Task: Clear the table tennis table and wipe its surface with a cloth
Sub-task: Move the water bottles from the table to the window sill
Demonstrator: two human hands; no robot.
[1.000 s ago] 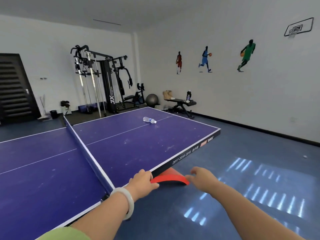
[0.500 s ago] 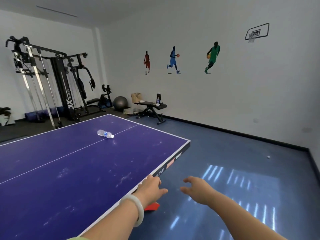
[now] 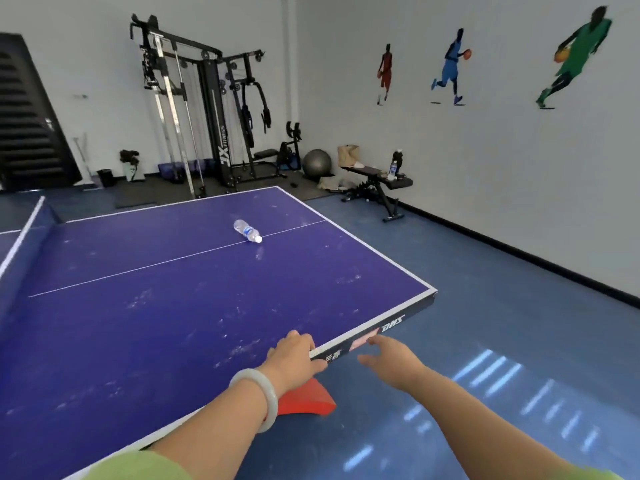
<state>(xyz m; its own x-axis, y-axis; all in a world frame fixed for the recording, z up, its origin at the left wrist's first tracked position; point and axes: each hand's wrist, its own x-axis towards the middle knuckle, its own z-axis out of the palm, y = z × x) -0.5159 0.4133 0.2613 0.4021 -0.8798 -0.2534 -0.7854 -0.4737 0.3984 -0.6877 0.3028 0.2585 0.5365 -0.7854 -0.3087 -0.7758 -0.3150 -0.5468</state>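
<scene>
Across the left and centre of the head view, the blue table tennis worktop [image 3: 156, 317] runs back toward a net [image 3: 20, 237] at the left edge of the frame. A clear plastic water bottle [image 3: 247, 231] lies on its side on the white centre line in the upper middle of the frame, cap toward the lower right, well apart from both hands. Pale smudges mark the surface. At lower centre the left hand [image 3: 294, 358], with a pale bracelet [image 3: 258, 396] on its wrist, rests on the near rim of the worktop; its fingers bend over the rim with their tips hidden, so a grip cannot be confirmed. A red curved piece [image 3: 308, 398] shows just beneath this hand, below the rim. The right hand [image 3: 391, 362], just to the right, hangs beside the worktop's side band, fingers loosely spread and holding nothing. Along the top of the frame stand a weight machine [image 3: 207, 116], a grey exercise ball [image 3: 317, 162], a bench [image 3: 377, 180] and basketball figures [image 3: 450, 67] on the wall.
</scene>
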